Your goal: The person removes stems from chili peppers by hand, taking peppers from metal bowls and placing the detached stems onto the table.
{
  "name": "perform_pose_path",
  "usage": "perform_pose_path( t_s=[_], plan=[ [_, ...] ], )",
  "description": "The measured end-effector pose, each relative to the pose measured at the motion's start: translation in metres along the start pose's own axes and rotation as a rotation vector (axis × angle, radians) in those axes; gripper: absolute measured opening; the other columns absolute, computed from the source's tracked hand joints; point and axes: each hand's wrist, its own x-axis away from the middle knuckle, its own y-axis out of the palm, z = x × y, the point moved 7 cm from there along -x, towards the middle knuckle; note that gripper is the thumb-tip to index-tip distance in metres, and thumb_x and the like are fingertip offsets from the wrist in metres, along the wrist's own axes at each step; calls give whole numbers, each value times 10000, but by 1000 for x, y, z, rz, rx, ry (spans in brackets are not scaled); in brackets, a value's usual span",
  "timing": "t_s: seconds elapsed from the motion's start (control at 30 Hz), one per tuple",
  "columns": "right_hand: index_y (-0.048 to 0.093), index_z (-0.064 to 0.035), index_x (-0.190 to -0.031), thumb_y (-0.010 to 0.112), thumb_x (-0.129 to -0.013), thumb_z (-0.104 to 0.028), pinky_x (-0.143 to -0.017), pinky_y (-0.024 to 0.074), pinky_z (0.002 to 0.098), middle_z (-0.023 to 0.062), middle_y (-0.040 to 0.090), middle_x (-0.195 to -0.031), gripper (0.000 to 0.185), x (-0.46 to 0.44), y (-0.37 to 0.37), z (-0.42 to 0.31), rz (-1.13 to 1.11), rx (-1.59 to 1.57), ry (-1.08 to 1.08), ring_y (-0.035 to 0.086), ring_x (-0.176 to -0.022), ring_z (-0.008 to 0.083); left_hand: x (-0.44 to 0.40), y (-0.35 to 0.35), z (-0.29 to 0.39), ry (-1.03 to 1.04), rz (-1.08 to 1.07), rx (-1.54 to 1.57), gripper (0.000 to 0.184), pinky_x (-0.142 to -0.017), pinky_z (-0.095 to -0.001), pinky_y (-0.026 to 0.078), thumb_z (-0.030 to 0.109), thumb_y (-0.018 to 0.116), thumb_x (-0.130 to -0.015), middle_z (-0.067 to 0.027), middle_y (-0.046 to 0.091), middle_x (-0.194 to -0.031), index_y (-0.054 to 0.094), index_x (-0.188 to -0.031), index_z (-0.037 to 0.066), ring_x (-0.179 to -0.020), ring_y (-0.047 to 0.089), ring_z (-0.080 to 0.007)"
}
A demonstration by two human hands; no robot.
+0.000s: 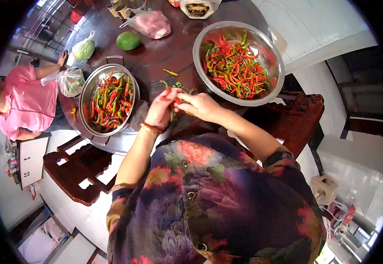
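holding a red pepper in both hands, two metal bowls of peppers (one either side)

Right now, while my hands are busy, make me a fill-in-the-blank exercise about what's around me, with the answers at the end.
1. Your left hand and right hand meet around a pepper coloured ____.
2. The larger bowl stands on your ____ side.
3. The smooth oval fruit on the table is coloured ____.
4. The shirt on the other person is coloured ____.

Missing words: red; right; green; pink.
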Motion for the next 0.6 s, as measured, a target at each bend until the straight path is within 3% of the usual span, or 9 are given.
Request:
perform_pose_path(
  t_s=[0.07, 0.1, 0.23, 0.27, 0.33, 0.4, 0.47, 0.57, 0.6],
  plan=[
    [572, -128, -1065, 570, -808, -308, -568, 472, 358, 133, 618, -692, 314, -1, -29, 7, 60, -138, 17, 619, -617, 243, 3, -26, 23, 46, 84, -35, 182, -570, -194, 389, 227, 551, -863, 23, 554, -765, 572, -930, 59, -654, 496, -58],
    [590, -115, -1021, 589, -797, -276, -579, 469, 329, 127, 624, -713, 276, -1, -53, 17, 138, -159, 103, 618, -626, 198, 8, -47, 45, 81, 198, -216, 175, -569, -195, 385, 228, 558, -855, 20, 552, -755, 570, -915, 64, -654, 491, -52],
    [598, -99, -1007, 586, -783, -244, -690, 475, 356, 106, 631, -849, 268, 4, -149, 95, 415, 330, 226, 614, -775, 248, 39, -138, 135, 358, 507, -593, 191, -610, -244, 418, 148, 597, -798, 8, 560, -765, 557, -943, 31, -685, 512, -77],
    [562, -114, -1080, 580, -786, -231, -750, 467, 370, 113, 602, -972, 317, 5, -159, 109, 263, 493, 423, 581, -893, 262, 43, -165, 152, 424, 572, -676, 219, -629, -264, 431, 115, 610, -777, -1, 564, -772, 549, -961, 12, -697, 523, -94],
    [479, -141, -1191, 577, -788, -227, -829, 446, 392, 123, 517, -1134, 424, 9, -164, 151, 196, 706, 487, 509, -1032, 287, 50, -209, 180, 458, 744, -1333, 297, -677, -292, 446, 54, 618, -735, -64, 591, -817, 525, -1011, -6, -734, 562, -164],
    [383, -197, -1274, 560, -794, -201, -903, 404, 424, 120, 396, -1268, 511, 11, -150, 175, 10, 771, 617, 415, -1135, 318, 47, -258, 180, 362, 818, -1549, 536, -727, -346, 450, 108, 667, -675, -157, 594, -899, 443, -1155, 29, -826, 579, -318],
    [392, -244, -1264, 516, -801, -118, -910, 396, 450, 116, 381, -1265, 496, 11, -138, 193, -27, 683, 718, 390, -1158, 328, 40, -297, 165, 328, 703, -1573, 666, -753, -371, 450, 154, 691, -664, -179, 576, -975, 370, -1239, 51, -875, 561, -349],
    [478, -202, -1172, 501, -795, -82, -891, 405, 431, 103, 438, -1200, 397, 9, -139, 178, -12, 763, 667, 427, -1123, 314, 59, -240, 164, 343, 822, -1866, 719, -796, -393, 434, 189, 689, -682, -207, 538, -1061, 319, -1284, 56, -947, 528, -369],
    [500, -190, -1137, 502, -784, -66, -876, 411, 425, 104, 459, -1172, 374, 9, -141, 175, -5, 742, 641, 445, -1104, 310, 62, -235, 161, 369, 792, -1798, 703, -807, -394, 427, 195, 681, -696, -211, 531, -1075, 324, -1283, 49, -965, 520, -363]
  ],
)
